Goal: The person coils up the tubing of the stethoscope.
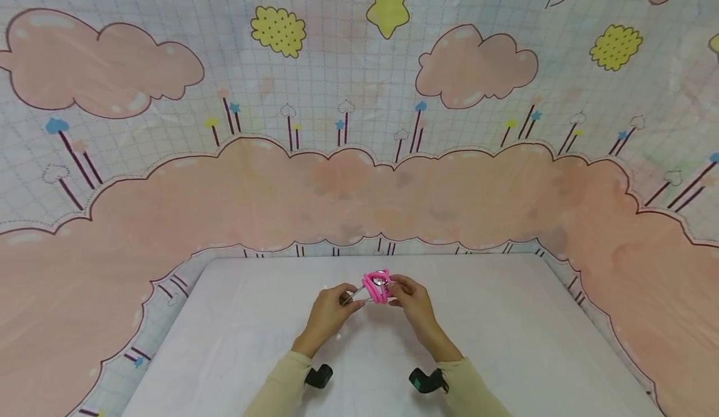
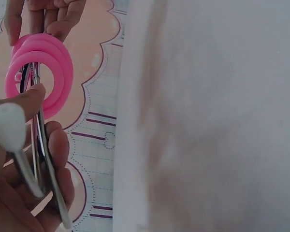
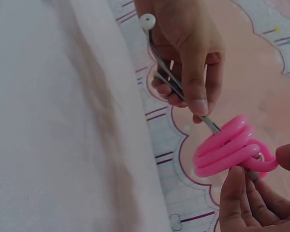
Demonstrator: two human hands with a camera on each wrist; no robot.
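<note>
Both hands hold a stethoscope above the white table, its pink tubing (image 1: 373, 288) wound into several loops. A round silver chest piece (image 1: 381, 278) shows within the loops in the head view. My left hand (image 1: 328, 312) grips the metal ear tubes (image 2: 52, 176), the thumb lying along them close to the coil. A white ear tip (image 3: 147, 21) caps one tube's end. On the coil's other side, my right hand (image 1: 415, 308) pinches the pink tubing between thumb and fingers. The loops partly cover the tubes and the chest piece.
Below the hands lies the white tabletop (image 1: 224, 336). A cloth backdrop (image 1: 359, 198) with clouds and stars rises behind the table and runs along its sides. Dark wrist cameras (image 1: 319, 376) are strapped at both sleeves.
</note>
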